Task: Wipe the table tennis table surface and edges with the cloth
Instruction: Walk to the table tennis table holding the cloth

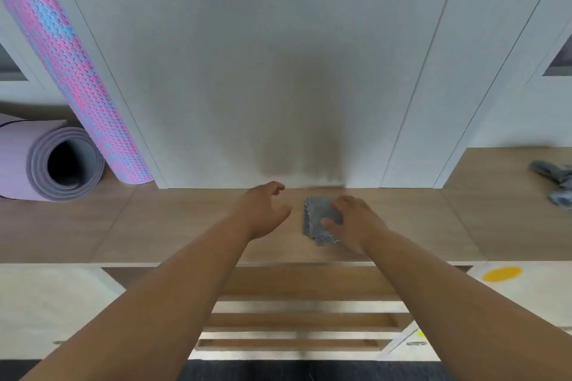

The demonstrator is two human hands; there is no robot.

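R hand (pixel 356 219) fingers (pixel 343 202) curled over grey cloth (pixel 318 213); L hand (pixel 263 210) just beside (fingers spread, empty)

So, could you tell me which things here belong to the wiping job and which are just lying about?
Job: cloth, right hand gripping it, left hand.
Lying about: mat, roller, second cloth.

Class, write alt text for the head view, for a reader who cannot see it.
A person's right hand holds a folded grey cloth on a wooden top by a white wall, the left hand open beside it. A purple mat and a pink roll sit far left; a grey rag lies far right.
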